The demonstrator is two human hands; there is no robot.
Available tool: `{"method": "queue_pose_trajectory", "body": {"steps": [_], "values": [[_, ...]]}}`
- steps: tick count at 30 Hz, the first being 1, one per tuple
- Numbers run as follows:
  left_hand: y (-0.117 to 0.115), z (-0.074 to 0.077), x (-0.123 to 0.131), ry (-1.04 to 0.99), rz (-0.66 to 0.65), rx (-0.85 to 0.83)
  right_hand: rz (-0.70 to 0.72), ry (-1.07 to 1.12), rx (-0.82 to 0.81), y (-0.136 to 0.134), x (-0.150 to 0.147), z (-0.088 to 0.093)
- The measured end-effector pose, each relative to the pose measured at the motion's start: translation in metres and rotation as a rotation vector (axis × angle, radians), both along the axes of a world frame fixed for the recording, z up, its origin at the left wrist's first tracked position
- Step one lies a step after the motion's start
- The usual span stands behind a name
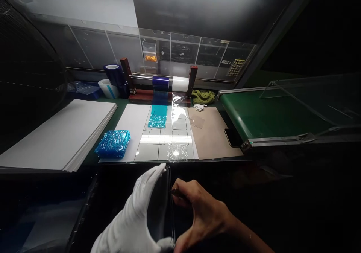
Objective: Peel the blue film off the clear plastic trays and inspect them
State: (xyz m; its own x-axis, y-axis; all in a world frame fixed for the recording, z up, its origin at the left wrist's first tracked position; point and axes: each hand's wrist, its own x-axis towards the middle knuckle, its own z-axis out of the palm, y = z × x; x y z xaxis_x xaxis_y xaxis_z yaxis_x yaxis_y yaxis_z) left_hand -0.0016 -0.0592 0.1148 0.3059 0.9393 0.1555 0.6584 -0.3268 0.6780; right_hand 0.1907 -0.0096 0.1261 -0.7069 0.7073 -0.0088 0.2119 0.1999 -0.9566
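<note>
My left hand (135,211), in a white glove, is closed around a thin dark glass panel (172,208). The panel stands nearly edge-on to me, fingertips at its far end and thumb at the near end. My bare right hand (203,208) is beside the panel's right side. A small dark stick-like tool (179,194) is pinched in its curled fingers, partly hidden. Its thumb reaches down to the panel's near end; whether it touches is unclear. Beyond both hands lies a marked board (146,153) with a clear film piece (177,152) and a teal film strip (158,112).
A thick stack of white sheets (50,132) lies left, near a pile of blue film pieces (114,144). Film rolls (160,83) hang on a wooden stand (193,80) at the back. Right are brown paper (214,144), a phone (232,137) and a green conveyor belt (270,113).
</note>
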Motion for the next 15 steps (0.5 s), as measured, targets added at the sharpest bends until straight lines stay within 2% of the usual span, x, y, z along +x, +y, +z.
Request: {"method": "queue_pose_trajectory", "body": {"steps": [7,15], "values": [[-0.023,0.01,-0.002,-0.017,0.039,0.027,0.048,-0.068,0.067,-0.017,-0.007,0.002],[-0.031,0.007,-0.015,0.032,-0.017,0.094,0.126,-0.162,0.111,-0.021,-0.015,0.009]]}}
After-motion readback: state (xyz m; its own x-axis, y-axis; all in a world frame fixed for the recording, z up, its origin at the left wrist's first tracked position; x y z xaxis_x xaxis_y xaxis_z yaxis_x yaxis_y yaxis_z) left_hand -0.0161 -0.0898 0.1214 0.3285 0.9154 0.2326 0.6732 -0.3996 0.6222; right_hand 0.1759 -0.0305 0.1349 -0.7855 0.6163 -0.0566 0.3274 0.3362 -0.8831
